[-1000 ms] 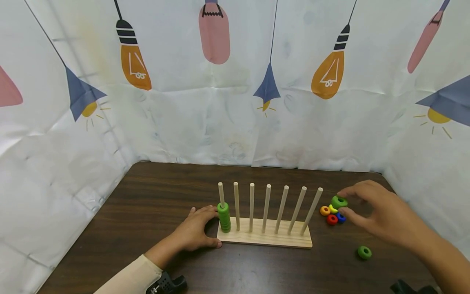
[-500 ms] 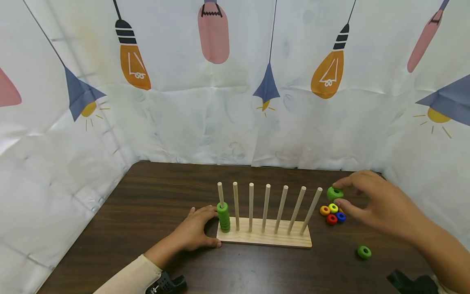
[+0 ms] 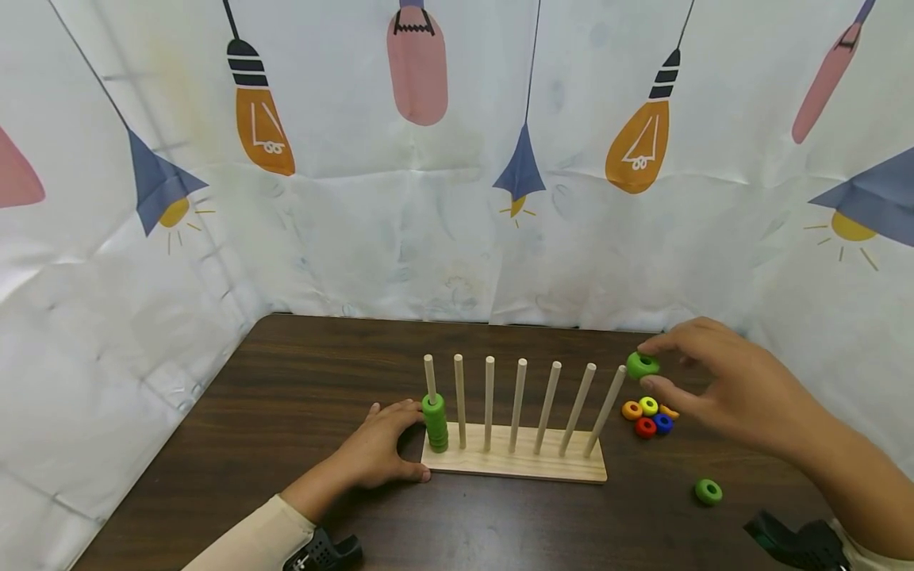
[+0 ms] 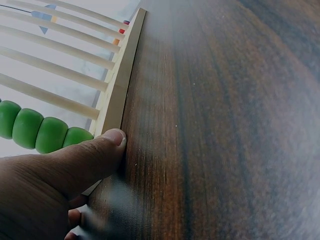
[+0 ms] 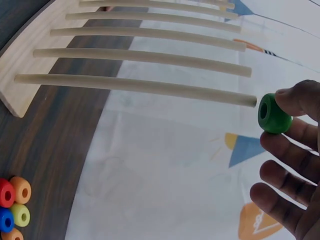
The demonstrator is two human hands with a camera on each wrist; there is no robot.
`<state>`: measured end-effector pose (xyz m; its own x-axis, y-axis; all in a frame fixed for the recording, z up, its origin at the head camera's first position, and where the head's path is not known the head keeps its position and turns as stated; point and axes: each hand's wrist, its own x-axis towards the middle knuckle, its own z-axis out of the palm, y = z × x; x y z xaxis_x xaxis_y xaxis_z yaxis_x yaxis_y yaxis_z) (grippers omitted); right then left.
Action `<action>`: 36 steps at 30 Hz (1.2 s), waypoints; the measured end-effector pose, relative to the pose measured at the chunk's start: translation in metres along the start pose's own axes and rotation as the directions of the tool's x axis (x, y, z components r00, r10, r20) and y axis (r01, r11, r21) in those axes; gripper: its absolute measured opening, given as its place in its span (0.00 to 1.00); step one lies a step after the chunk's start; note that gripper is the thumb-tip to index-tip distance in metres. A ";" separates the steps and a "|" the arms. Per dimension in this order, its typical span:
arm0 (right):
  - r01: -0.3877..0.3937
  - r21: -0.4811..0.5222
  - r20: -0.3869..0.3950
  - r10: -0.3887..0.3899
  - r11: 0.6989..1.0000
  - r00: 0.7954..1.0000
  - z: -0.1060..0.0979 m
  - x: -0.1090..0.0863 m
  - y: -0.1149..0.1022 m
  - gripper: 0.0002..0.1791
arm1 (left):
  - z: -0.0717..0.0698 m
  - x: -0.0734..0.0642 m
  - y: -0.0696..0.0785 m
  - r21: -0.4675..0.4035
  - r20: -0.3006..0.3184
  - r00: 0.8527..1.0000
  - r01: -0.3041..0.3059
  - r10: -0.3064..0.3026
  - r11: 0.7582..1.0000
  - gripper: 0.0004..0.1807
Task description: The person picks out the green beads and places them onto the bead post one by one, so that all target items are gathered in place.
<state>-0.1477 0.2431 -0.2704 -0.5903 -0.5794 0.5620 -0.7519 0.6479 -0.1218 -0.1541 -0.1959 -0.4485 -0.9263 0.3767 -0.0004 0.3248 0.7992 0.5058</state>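
Note:
Between thumb and fingers my right hand pinches a green bead, its hole showing. The bead is beside the top of the rightmost peg of a wooden peg stand. My left hand grips the stand's left end, and in the left wrist view the thumb presses the base's edge. Several green beads are stacked on the leftmost peg; the other pegs carry none.
Right of the stand lies a cluster of loose beads: red, blue, yellow and orange. Another green bead lies nearer on the dark table. A printed white curtain hangs behind.
My right hand has moved up and to the left with the green bead, from above the loose beads to the rightmost peg's top. My left hand has stayed on the stand.

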 end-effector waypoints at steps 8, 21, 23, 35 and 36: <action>0.006 0.019 0.014 -0.006 1.000 1.000 0.002 0.005 -0.001 0.28 | 0.001 0.000 -0.001 0.002 -0.001 1.000 -0.007 0.007 1.000 0.43; 0.044 0.058 0.010 -0.045 0.997 0.999 0.009 0.014 -0.002 0.25 | 0.000 0.001 -0.001 0.002 0.000 1.000 -0.013 0.013 1.000 0.42; 0.047 0.052 0.012 -0.048 0.998 0.999 0.010 0.015 -0.003 0.25 | 0.000 0.001 -0.001 -0.001 0.001 1.000 -0.011 0.011 1.000 0.42; 0.021 0.036 0.056 -0.023 0.999 0.998 0.015 0.024 -0.012 0.21 | 0.000 0.000 0.000 -0.002 -0.003 1.000 -0.008 0.008 1.000 0.43; 0.026 0.041 0.057 -0.028 0.999 0.998 0.016 0.025 -0.012 0.21 | 0.000 0.000 0.000 -0.002 -0.005 1.000 -0.010 0.010 1.000 0.43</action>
<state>-0.1580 0.2127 -0.2678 -0.5848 -0.6246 0.5176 -0.7783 0.6119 -0.1410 -0.1539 -0.1958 -0.4487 -0.9240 0.3822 0.0093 0.3337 0.7944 0.5075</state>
